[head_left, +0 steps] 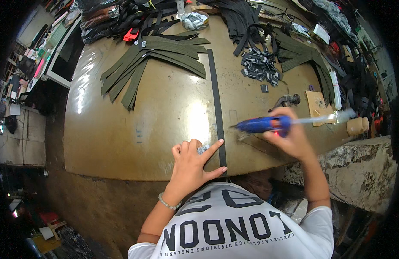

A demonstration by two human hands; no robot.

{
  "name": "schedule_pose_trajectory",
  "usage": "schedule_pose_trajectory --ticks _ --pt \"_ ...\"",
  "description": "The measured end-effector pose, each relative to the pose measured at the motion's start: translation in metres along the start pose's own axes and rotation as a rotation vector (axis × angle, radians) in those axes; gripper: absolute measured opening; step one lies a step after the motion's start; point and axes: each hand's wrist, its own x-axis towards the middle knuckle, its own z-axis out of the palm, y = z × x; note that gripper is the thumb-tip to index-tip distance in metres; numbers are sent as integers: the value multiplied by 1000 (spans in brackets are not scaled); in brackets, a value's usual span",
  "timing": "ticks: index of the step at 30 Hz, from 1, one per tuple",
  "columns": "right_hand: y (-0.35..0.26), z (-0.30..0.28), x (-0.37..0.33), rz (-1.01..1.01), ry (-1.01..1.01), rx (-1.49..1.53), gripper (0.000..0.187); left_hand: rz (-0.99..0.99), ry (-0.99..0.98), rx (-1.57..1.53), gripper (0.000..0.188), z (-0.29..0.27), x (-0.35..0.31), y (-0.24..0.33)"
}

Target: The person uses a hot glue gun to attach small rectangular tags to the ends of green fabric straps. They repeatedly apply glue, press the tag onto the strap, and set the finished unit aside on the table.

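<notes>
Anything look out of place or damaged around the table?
Two oddities: one small black tag lies apart from the heap of black tags, on the person's side of it, and the ledge right of the table looks patchy and worn. The black strap touched by the left hand lies nearly straight.

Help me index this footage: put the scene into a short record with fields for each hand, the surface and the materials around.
Left hand: index fingertip and thumb tip spread apart on the black strap; small pale label at the fingers, grip unclear
Right hand: holds a blue glue gun, nozzle pointing left toward the strap
Surface: brown table, glossy
Far left: olive-green straps, fanned out
Far right: pile of small black pieces; another olive bunch
Right edge: tan roll
</notes>
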Motion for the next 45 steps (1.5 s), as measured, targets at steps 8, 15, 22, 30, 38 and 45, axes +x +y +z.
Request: schedule_pose_trajectory --ticks 8,15,22,30,38,45 --pt "-7 19 42 112 -238 -7 48 -9 -2 13 71 3 0 -2" --pt "4 17 65 34 -224 -74 46 -7 -4 34 72 4 -1 -3" --pt "-7 19 45 -489 -115 -527 44 -5 11 -1 69 3 -1 -1" --pt "90 -60 -52 740 976 -372 42 -15 -28 8 70 1 2 2" --pt "9 -80 -41 583 487 -395 44 0 -65 60 67 -2 5 3" --pt "225 -162 142 668 605 -1023 32 -11 -57 65 66 -2 3 3"
